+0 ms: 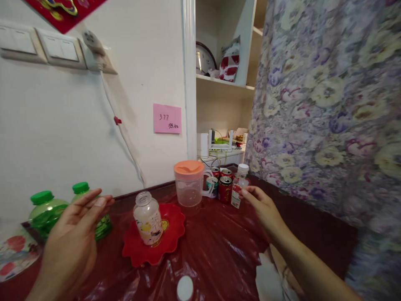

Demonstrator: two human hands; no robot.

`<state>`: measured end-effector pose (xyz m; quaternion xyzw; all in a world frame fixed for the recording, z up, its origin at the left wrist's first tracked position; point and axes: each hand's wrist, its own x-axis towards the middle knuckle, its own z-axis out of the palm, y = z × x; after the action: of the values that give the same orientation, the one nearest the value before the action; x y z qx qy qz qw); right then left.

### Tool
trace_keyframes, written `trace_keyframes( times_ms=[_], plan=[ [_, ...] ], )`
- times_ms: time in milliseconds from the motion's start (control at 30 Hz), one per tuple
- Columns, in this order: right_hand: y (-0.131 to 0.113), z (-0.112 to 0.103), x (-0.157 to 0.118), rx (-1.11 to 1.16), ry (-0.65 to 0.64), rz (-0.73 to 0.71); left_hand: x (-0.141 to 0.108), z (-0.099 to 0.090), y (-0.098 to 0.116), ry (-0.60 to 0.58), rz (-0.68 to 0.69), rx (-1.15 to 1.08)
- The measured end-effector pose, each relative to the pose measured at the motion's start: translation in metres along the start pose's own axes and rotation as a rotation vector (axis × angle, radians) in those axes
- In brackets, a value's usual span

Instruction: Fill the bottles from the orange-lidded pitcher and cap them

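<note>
My left hand (73, 240) is raised at the left, fingers stretched out and holding nothing. Behind it are two green-capped bottles (42, 209), partly hidden. To its right, a clear uncapped jar (148, 219) with a printed label stands on a red scalloped plate (173, 240). My right hand (261, 207) reaches in from the right. Its thumb and fingertips pinch the edge of a small red-and-white carton (236, 197). Just behind the carton is a clear bottle with a white cap (243, 170), its lower part hidden.
An orange-lidded pitcher (188, 184) stands near the wall, beside several drink cans (224, 190). A white cap (185, 288) lies at the front of the dark red table cover (216, 251). A floral curtain (322, 104) hangs at right. White crumpled material (267, 278) lies under my right forearm.
</note>
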<state>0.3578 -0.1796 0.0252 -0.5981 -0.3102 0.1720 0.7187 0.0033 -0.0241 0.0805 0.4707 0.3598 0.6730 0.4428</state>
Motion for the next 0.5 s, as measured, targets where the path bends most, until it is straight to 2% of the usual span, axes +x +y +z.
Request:
trace_keyframes(
  times_ms=[133,267,367,500],
  plan=[
    [0.002,-0.036,-0.024,-0.085,0.006,0.001,0.001,-0.002,0.002,0.014,0.029,-0.049],
    [0.017,-0.046,-0.047,-0.191,-0.023,0.009,0.002,-0.009,0.007,-0.006,0.008,-0.024],
    [0.019,-0.035,-0.056,-0.257,-0.090,-0.016,0.005,-0.014,0.003,0.005,0.025,0.010],
    [0.007,0.000,-0.058,-0.374,-0.311,-0.175,0.007,-0.012,-0.009,0.069,-0.003,-0.010]
  ],
)
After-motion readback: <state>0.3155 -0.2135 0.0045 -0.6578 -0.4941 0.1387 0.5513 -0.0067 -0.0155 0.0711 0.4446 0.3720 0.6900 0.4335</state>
